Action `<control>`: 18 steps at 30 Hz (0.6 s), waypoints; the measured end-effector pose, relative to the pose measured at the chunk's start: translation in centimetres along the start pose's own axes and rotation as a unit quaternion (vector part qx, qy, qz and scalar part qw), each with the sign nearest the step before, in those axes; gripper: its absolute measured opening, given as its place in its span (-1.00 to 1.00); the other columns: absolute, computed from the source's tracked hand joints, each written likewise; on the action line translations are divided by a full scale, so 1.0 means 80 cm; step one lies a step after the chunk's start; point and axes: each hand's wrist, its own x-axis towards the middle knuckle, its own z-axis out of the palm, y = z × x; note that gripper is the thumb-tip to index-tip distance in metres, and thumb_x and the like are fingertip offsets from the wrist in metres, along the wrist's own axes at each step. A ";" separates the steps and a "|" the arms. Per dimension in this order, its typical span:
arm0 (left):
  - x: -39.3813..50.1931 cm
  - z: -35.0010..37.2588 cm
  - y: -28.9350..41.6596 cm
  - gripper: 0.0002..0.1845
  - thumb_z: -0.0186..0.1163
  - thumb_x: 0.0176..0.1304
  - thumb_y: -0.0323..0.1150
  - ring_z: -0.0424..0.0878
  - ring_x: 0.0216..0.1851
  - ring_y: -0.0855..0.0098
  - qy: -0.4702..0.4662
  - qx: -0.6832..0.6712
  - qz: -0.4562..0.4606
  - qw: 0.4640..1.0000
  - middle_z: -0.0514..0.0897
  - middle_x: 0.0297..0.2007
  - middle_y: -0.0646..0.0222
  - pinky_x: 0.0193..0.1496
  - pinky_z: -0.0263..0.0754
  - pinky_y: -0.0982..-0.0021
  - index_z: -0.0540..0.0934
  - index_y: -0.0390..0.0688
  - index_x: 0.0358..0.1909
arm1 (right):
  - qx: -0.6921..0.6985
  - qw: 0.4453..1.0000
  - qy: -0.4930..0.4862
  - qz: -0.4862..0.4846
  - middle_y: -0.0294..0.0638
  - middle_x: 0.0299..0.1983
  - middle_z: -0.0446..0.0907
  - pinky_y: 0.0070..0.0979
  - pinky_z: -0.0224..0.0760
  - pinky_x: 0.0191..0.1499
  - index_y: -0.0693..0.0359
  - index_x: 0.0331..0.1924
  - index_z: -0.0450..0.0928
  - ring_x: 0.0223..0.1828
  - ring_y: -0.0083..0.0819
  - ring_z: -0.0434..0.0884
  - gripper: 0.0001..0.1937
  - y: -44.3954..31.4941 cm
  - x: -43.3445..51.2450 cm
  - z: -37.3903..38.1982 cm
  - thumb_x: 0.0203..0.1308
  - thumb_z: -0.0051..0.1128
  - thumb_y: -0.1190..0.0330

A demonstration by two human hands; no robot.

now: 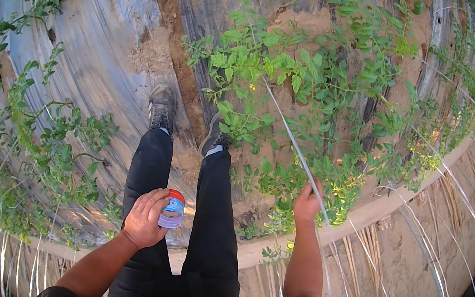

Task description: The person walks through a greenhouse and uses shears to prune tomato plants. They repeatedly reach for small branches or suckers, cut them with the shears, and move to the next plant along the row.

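Note:
A small clear plastic jar with a red lid and a blue label (pixel 172 210) is held in my left hand (pixel 147 218), above my left thigh. My right hand (pixel 308 201) reaches into the leaves of a tomato plant (pixel 295 72), its fingers beside a pale twine (pixel 294 142) that runs slantwise from the plant down past my forearm. The leaves and the twine partly cover the fingertips, and whether they grip anything cannot be told. A small yellow flower (pixel 252 87) shows among the leaves ahead.
Plastic mulch film (pixel 99 26) and bare soil (pixel 184 76) lie around my shoes (pixel 162 107). More tomato plants (pixel 52 153) grow at the left. Along the near side runs a pale ledge (pixel 375 215), with several leaning canes (pixel 355 267) and white twines (pixel 457 190) beyond it.

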 end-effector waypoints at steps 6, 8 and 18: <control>-0.001 0.002 -0.004 -0.17 0.66 0.02 -0.44 0.65 0.47 -0.15 0.000 -0.006 0.004 1.000 0.64 0.46 0.03 0.52 0.54 -0.14 0.51 -0.20 0.38 | -0.001 1.000 -0.009 -0.017 -0.10 -0.24 0.81 -0.35 0.62 -0.15 0.30 0.24 0.79 -0.27 -0.39 0.72 -0.70 0.013 -0.001 0.004 0.75 0.23 0.25; -0.004 0.002 -0.005 -0.16 0.66 0.02 -0.44 0.64 0.47 -0.15 -0.002 -0.008 0.002 1.000 0.63 0.47 0.03 0.53 0.53 -0.14 0.51 -0.20 0.39 | -0.006 0.999 -0.030 -0.008 -0.10 -0.22 0.82 -0.36 0.62 -0.14 0.29 0.25 0.78 -0.25 -0.40 0.73 -0.70 0.008 0.001 0.006 0.75 0.22 0.25; -0.005 0.004 -0.004 -0.16 0.66 0.03 -0.43 0.63 0.49 -0.14 0.002 -0.006 0.004 1.000 0.62 0.48 0.04 0.54 0.51 -0.14 0.51 -0.19 0.40 | -0.007 1.000 -0.030 0.002 -0.09 -0.19 0.82 -0.35 0.63 -0.07 0.30 0.25 0.78 -0.19 -0.39 0.74 -0.69 0.005 -0.002 0.004 0.76 0.21 0.25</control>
